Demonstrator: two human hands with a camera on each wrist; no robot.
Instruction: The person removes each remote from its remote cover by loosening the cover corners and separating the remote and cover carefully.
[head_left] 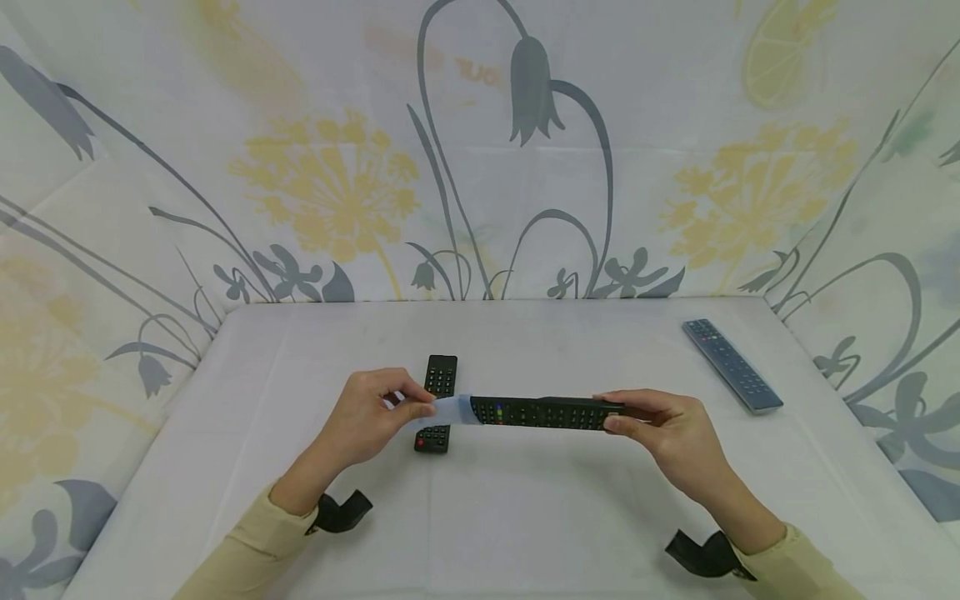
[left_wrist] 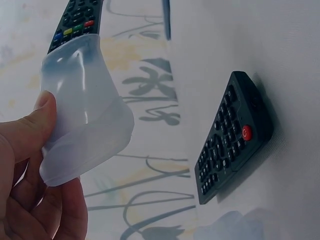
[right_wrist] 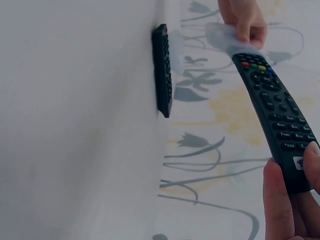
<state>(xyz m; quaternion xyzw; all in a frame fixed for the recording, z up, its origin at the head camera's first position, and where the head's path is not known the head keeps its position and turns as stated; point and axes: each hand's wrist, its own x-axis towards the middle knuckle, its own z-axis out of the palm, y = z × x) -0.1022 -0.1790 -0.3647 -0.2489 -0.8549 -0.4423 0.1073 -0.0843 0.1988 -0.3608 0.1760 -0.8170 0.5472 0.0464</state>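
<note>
A long black remote control (head_left: 551, 412) is held sideways above the table. My right hand (head_left: 667, 429) grips its right end between thumb and fingers, near a small white label that shows in the right wrist view. Over its other end sits a translucent, soft-looking sleeve (left_wrist: 82, 110). My left hand (head_left: 378, 412) pinches the sleeve's loose end, thumb on one face and fingers behind. Coloured buttons peek out right at the sleeve's edge. Behind the sleeve, a smaller black remote (left_wrist: 232, 135) with a red power button lies on the table, its middle partly hidden in the head view.
A blue-grey remote (head_left: 732, 367), which looks covered, lies slanted at the right rear of the white-covered table (head_left: 525, 517). Floral cloth (head_left: 480, 167) rises along the table's back and both sides. Black straps (head_left: 341, 511) stick out at both wrists.
</note>
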